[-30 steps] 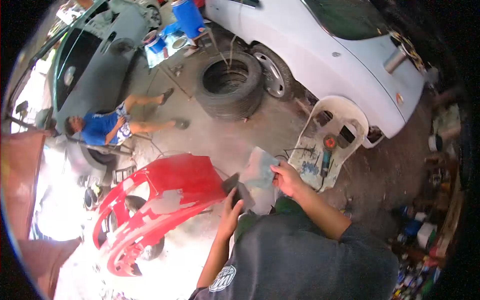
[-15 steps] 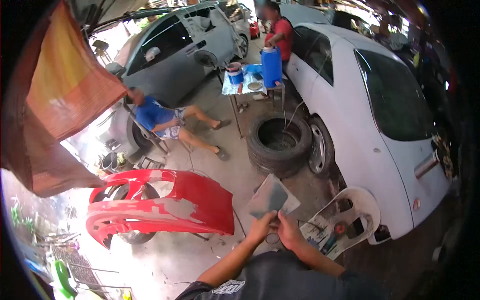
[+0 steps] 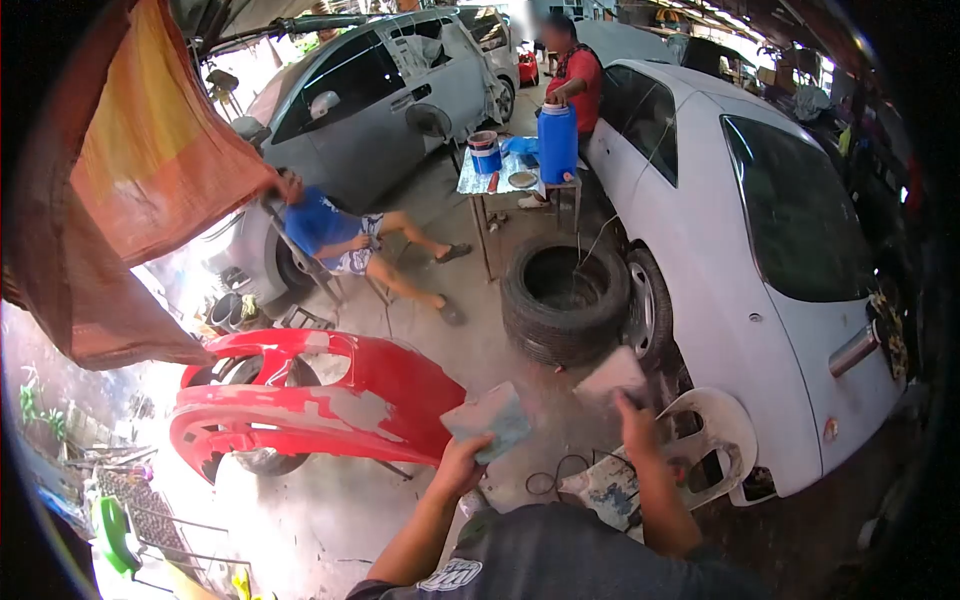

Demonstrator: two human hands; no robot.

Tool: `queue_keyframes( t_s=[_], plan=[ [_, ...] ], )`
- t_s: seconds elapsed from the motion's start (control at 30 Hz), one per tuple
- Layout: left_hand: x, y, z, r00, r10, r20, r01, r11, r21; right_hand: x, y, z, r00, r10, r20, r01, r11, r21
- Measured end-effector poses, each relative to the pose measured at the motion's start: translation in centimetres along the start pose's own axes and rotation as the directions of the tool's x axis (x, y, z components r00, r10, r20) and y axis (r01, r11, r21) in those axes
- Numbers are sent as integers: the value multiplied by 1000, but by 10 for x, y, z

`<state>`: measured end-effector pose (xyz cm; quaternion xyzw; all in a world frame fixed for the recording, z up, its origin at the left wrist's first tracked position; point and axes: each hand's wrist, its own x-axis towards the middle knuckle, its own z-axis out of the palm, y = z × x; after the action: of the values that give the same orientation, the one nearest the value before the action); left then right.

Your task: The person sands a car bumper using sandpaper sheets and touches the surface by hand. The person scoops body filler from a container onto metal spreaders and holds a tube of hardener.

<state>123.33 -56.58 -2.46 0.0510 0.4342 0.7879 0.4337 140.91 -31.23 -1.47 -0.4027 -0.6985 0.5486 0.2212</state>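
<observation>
My left hand (image 3: 463,466) is closed on the near edge of a grey-green sheet (image 3: 492,421), just right of a red car bumper (image 3: 390,395) with pale grey patches. Apart from it, my right hand (image 3: 636,425) grips a pinkish-white sheet (image 3: 611,374), blurred by motion, in front of the stacked tyres. The bumper lies on a stand, and neither hand touches it. What the two sheets are made of cannot be told.
Stacked tyres (image 3: 565,300) stand beside a white car (image 3: 720,240). A stained plastic chair (image 3: 735,425) is at right. Farther off, a seated person (image 3: 325,225), a foil-topped table (image 3: 480,182) with a blue jug (image 3: 557,145), and a person in red (image 3: 583,80). Orange cloth (image 3: 160,150) hangs left.
My hands, together half a second ago, have moved apart, each with one sheet. The grey-green sheet has gone left and the pinkish one right. The view has shifted slightly.
</observation>
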Motion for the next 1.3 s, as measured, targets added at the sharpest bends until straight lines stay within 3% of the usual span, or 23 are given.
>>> queue_keyframes(
  t_s=[0.03,0.07,0.1,0.17,0.2,0.27,0.3,0.37,0.43,0.5,0.6,0.63,0.7,0.77,0.83,0.93,1.03,1.1,1.13,1.2,1.3],
  plan=[
    [12,-6,-6,999,3,50,-10,991,132,-12,-29,11,960,-255,113,261,964,-43],
    [24,-11,-12,995,6,99,-32,965,261,-25,-58,22,844,-490,216,507,861,-29],
    [31,-15,-10,981,35,193,-98,940,326,-29,-63,31,515,-797,316,844,536,-22],
    [31,-9,19,912,301,280,-394,834,385,-55,-108,39,167,-862,479,985,169,-40],
    [32,-8,30,843,421,334,-532,744,405,-65,-111,48,154,-870,469,980,194,39],
    [47,-20,28,902,319,290,-382,903,195,-80,-111,60,124,-891,436,956,226,189],
    [54,-25,26,925,263,274,-294,952,80,-80,-106,64,139,-887,441,956,236,174],
    [52,-35,12,910,233,342,-339,894,293,-82,-95,67,201,-881,428,952,279,126],
    [37,-41,-6,855,245,457,-500,619,606,-83,-91,70,258,-874,411,941,323,98],
    [22,-45,-18,794,232,562,-608,310,731,-87,-88,72,314,-859,404,920,381,95],
    [7,-43,-20,756,236,611,-650,163,742,-85,-82,78,318,-855,410,917,388,97],
    [0,-34,-9,746,261,613,-661,175,730,-85,-81,79,319,-860,398,919,384,93],
    [-8,-17,23,777,371,508,-627,378,681,-87,-80,82,319,-870,376,923,375,87],
    [-6,-11,36,752,454,477,-647,374,664,-85,-75,86,369,-857,361,911,410,42],
    [-4,-11,41,668,504,547,-697,166,698,-80,-70,89,405,-852,332,897,441,37],
    [-11,-20,42,811,438,387,-577,496,649,-68,-61,93,449,-847,284,873,484,64],
    [-19,-15,52,817,423,393,-566,455,687,-64,-50,89,519,-813,262,836,547,43],
    [-30,-16,59,850,396,347,-527,640,560,-57,-49,82,565,-785,254,809,588,16],
    [-33,-18,60,867,376,326,-495,722,483,-54,-49,78,553,-790,264,815,579,25],
    [-28,-8,55,863,298,408,-488,704,516,-50,-52,71,531,-797,287,824,564,43],
    [9,-14,30,835,254,489,-516,670,534,-78,-76,52,240,-849,470,928,343,147]
  ],
)
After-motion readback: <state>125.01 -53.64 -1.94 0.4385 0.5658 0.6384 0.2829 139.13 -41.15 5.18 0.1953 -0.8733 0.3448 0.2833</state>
